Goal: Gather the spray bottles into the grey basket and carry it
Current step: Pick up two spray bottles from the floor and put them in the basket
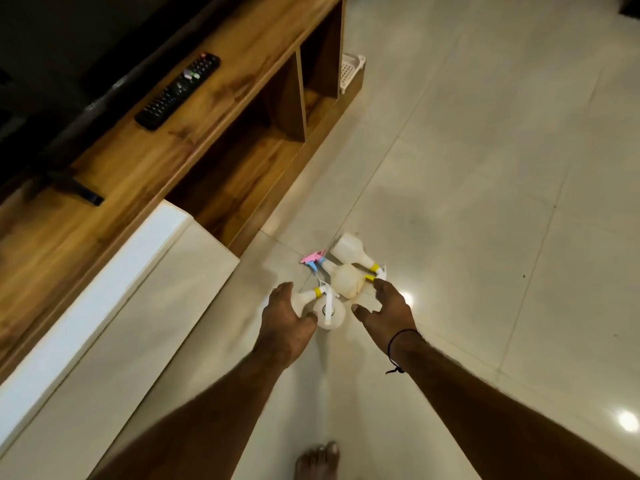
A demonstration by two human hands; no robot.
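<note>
I have both hands over the bottles [341, 282] clustered on the floor [485, 168]. My left hand [282, 323], fingers spread and empty, sits at the nearest bottle [327, 311], which stands upright just right of its thumb. My right hand [388, 311], also spread and empty, hovers beside the lying ones. The basket [349, 72] is far ahead, by the shelf [242, 140]

A long wooden TV unit [207, 109] runs along the wall with open shelf compartments below. A black remote control [178, 90] lies flat on its top, beside the dark base of a television [52, 64]. A white block [114, 289] adjoins the unit's near end. The floor is pale glossy tile [485, 168] with bright light reflections.
</note>
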